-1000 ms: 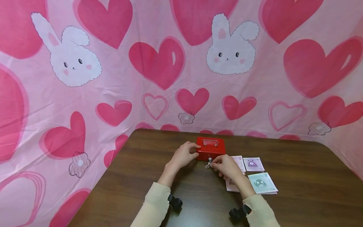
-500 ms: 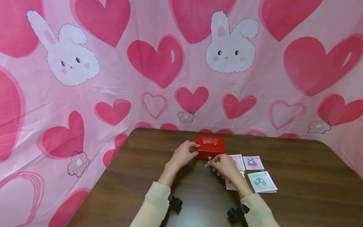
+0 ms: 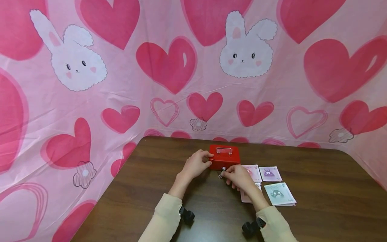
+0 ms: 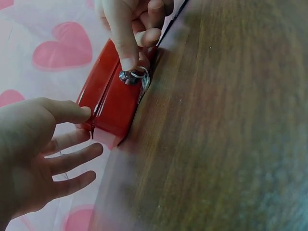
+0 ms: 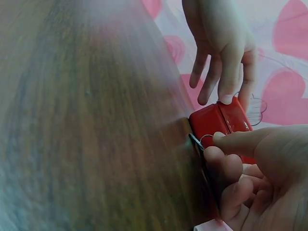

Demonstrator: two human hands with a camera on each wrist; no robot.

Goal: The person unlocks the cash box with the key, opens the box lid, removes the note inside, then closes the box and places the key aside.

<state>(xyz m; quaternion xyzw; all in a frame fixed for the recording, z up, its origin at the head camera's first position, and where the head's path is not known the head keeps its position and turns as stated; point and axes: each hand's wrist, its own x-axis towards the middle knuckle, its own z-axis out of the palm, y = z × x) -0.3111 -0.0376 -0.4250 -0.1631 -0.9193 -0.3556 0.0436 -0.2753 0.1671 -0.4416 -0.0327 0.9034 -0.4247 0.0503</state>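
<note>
Your right hand [image 3: 239, 177] pinches the key [image 4: 130, 75] in the front lock of the red cash box [image 3: 224, 157], while your left hand [image 3: 196, 164] rests relaxed fingers on its left end, likely steadying it. The box sits mid-bench [image 3: 317, 188], illustrated cards [image 3: 278, 193] just right.

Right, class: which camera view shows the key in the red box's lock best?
The left wrist view: the key shows close, pinched by the right hand at the red box. The head view shows it tiny; the right wrist view only its ring.
</note>
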